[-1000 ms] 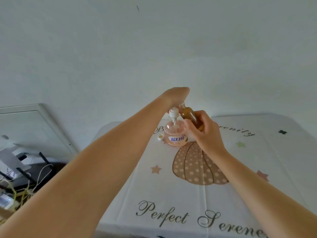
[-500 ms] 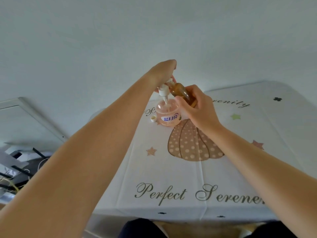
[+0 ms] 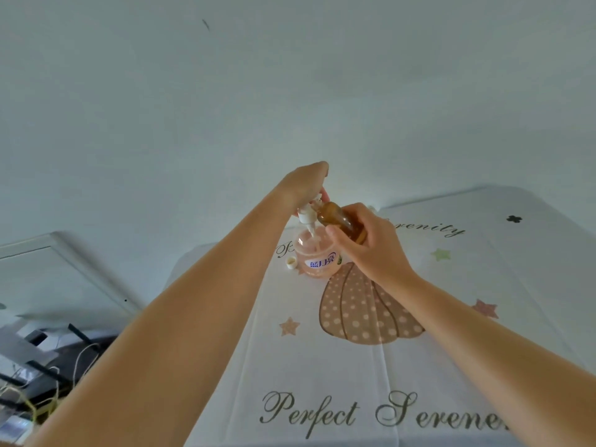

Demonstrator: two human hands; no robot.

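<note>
Left hand (image 3: 306,183) curls over the top of the pump bottle (image 3: 317,258). Right hand (image 3: 371,250) grips the amber bottle (image 3: 338,219), tilted against the pump bottle's nozzle. A small cap (image 3: 291,262) lies just left of the pump bottle on the printed tablecloth (image 3: 322,366). A pale wall (image 3: 290,91) stands behind.

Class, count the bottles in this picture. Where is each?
2. A pink pump bottle stands on the table; a brown bottle is held tilted in the right hand. No others show.

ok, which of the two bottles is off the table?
The small amber bottle: the right hand holds it tilted in the air. The pink pump bottle stands upright on the tablecloth, the left hand gripping its pump head.
</note>
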